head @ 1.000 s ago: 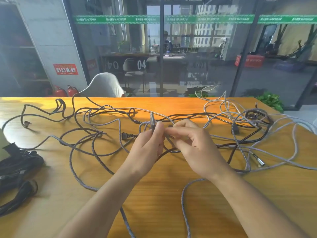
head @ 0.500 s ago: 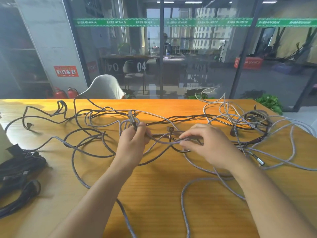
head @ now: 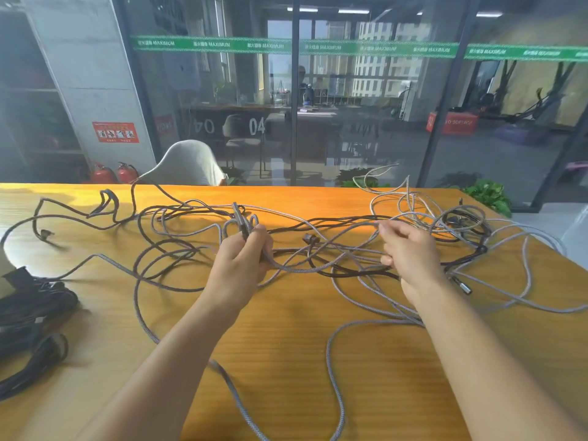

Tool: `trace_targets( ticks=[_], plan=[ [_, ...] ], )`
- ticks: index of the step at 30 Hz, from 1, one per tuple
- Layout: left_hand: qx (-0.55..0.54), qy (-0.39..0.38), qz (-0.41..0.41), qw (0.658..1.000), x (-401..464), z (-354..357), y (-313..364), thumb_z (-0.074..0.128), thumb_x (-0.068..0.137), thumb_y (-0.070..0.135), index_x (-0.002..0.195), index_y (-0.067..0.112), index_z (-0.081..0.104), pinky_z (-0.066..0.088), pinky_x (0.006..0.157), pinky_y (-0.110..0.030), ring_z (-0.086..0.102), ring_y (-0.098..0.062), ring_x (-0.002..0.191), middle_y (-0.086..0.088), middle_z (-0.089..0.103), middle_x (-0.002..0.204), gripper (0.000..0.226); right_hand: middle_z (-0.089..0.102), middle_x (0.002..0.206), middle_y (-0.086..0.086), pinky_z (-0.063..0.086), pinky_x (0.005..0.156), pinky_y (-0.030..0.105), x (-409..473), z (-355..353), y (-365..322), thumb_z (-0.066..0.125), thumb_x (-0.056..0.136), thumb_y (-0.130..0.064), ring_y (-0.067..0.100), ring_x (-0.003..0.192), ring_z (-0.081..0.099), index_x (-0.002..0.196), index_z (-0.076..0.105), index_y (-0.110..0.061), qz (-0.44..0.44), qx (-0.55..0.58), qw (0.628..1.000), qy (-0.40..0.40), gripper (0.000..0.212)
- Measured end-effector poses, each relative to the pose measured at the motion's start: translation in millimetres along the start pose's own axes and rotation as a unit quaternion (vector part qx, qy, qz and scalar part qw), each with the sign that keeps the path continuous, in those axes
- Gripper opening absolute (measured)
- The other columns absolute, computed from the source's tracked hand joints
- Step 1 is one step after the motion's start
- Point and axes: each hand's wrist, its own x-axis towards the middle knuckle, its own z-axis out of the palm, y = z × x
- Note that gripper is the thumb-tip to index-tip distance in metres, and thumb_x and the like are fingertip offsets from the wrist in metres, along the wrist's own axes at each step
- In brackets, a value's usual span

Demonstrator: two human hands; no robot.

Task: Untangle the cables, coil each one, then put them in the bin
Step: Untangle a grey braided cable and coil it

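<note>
1. Cables point(head: 318, 246), grey braided and dark ones mixed, are spread in a loose tangle across the orange wooden table point(head: 286, 361), from its left edge to its right edge.
2. A grey braided cable point(head: 286, 269) is gripped by the left hand point(head: 243, 264), whose fingers are curled round it; the cable's plug end point(head: 241, 222) is seen sticking up above the thumb.
3. The same grey strand is seen sagging between the two hands, just above the table.
4. Grey strands are pinched by the right hand point(head: 410, 253) between thumb and curled fingers, near the denser knot point(head: 458, 224) at the table's right side.
5. A dark connector point(head: 310, 239) is seen lying on the table between the two hands, apart from both.
6. A silver plug point(head: 463, 286) is seen resting on the table just right of the right wrist.
7. A bundle of black cables point(head: 31, 319) is seen at the left edge of the table, well apart from the hands.
8. A white chair point(head: 187, 165) is placed behind the table's far edge, before a glass wall point(head: 350, 106).
9. No bin can be made out.
</note>
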Motion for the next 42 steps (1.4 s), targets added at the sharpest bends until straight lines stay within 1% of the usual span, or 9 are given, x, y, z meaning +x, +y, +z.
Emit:
trace_targets(
  ticks=[6, 12, 15, 18, 22, 25, 32, 36, 42],
  plan=[
    [0.010, 0.001, -0.012, 1.000, -0.7, -1.5, 1.6, 0.040, 0.109, 0.021, 0.071, 0.010, 0.046, 0.020, 0.052, -0.031, 0.027, -0.017, 0.050, -0.006, 0.035, 0.054, 0.040, 0.057, 0.081, -0.003, 0.047, 0.055, 0.022, 17.0, -14.7, 2.3, 0.061, 0.104, -0.007, 0.007, 0.060, 0.048, 0.101, 0.069, -0.020, 0.027, 0.196, 0.966, 0.165, 0.016],
    [-0.010, -0.030, -0.002, 0.999, -3.1, 0.1, 2.6, 0.034, 0.113, 0.021, 0.079, 0.011, 0.043, 0.043, 0.052, -0.025, 0.062, -0.020, 0.057, -0.021, 0.076, 0.080, 0.036, 0.062, 0.095, -0.009, 0.042, 0.072, 0.012, 8.9, -11.5, 3.9, 0.062, 0.099, -0.001, -0.002, 0.083, 0.054, 0.096, 0.074, -0.025, -0.086, -0.112, 0.986, 0.092, 0.027],
    [-0.038, -0.036, 0.001, 0.999, -5.7, 1.9, 5.6, 0.033, 0.112, 0.017, 0.076, 0.011, 0.042, 0.047, 0.053, -0.019, 0.064, -0.016, 0.056, -0.022, 0.076, 0.083, 0.037, 0.062, 0.098, -0.011, 0.039, 0.069, 0.002, -3.1, -3.7, 2.6, 0.063, 0.096, 0.000, -0.011, 0.081, 0.055, 0.102, 0.075, -0.023, -0.266, -0.292, 0.917, 0.055, 0.026],
    [-0.065, -0.037, -0.005, 0.997, -7.1, 2.9, 9.0, 0.034, 0.112, 0.018, 0.071, 0.013, 0.047, 0.047, 0.056, -0.022, 0.065, -0.020, 0.059, -0.021, 0.076, 0.082, 0.043, 0.069, 0.105, -0.012, 0.045, 0.080, 0.010, -20.2, 6.7, -2.5, 0.061, 0.102, -0.009, -0.003, 0.095, 0.063, 0.105, 0.078, -0.020, -0.411, -0.307, 0.856, -0.059, 0.020],
    [-0.094, -0.016, -0.009, 0.995, -2.8, -3.4, 3.7, 0.036, 0.111, 0.025, 0.067, 0.021, 0.050, 0.042, 0.070, -0.038, 0.066, -0.032, 0.075, -0.023, 0.077, 0.088, 0.045, 0.071, 0.085, -0.017, 0.048, 0.075, 0.020, -48.9, 15.4, -20.6, 0.051, 0.108, -0.033, 0.005, 0.086, 0.067, 0.093, 0.077, -0.025, -0.293, -0.207, 0.887, -0.291, 0.031],
    [-0.130, -0.011, -0.017, 0.991, 2.3, -6.8, -1.0, 0.037, 0.113, 0.032, 0.075, 0.018, 0.043, 0.040, 0.080, -0.048, 0.068, -0.037, 0.080, -0.024, 0.075, 0.088, 0.041, 0.058, 0.065, 0.000, 0.046, 0.064, 0.041, -55.9, 20.1, -20.2, 0.054, 0.105, -0.047, 0.025, 0.066, 0.057, 0.073, 0.064, -0.031, -0.239, -0.221, 0.874, -0.360, 0.038],
    [-0.213, -0.038, -0.010, 0.976, 2.2, -7.1, 6.1, 0.036, 0.111, 0.046, 0.080, 0.016, 0.046, 0.048, 0.068, -0.037, 0.063, -0.031, 0.066, -0.014, 0.065, 0.074, 0.044, 0.065, 0.071, -0.007, 0.040, 0.061, 0.025, -66.0, 41.7, 2.2, 0.058, 0.104, -0.041, 0.011, 0.065, 0.055, 0.085, 0.069, -0.024, -0.287, -0.286, 0.845, -0.350, 0.028],
    [-0.216, -0.056, -0.018, 0.975, 1.7, -3.0, 2.5, 0.039, 0.109, 0.049, 0.078, 0.021, 0.027, 0.021, 0.053, -0.030, 0.023, -0.016, 0.050, 0.002, 0.023, 0.063, 0.044, 0.065, 0.082, -0.002, 0.044, 0.068, 0.026, -65.4, 43.5, 1.4, 0.060, 0.104, -0.036, 0.011, 0.074, 0.056, 0.094, 0.069, -0.023, -0.256, -0.273, 0.851, -0.369, 0.019],
    [-0.243, -0.015, -0.030, 0.969, 5.1, -10.5, -2.0, 0.039, 0.111, 0.045, 0.079, 0.019, 0.020, 0.010, 0.058, -0.035, 0.013, -0.015, 0.054, 0.005, 0.019, 0.063, 0.045, 0.074, 0.089, -0.018, 0.049, 0.075, 0.021, -41.3, -6.9, -40.2, 0.081, 0.089, -0.034, 0.000, 0.084, 0.067, 0.090, 0.076, -0.034, -0.252, -0.305, 0.888, -0.234, 0.005]
  ],
)
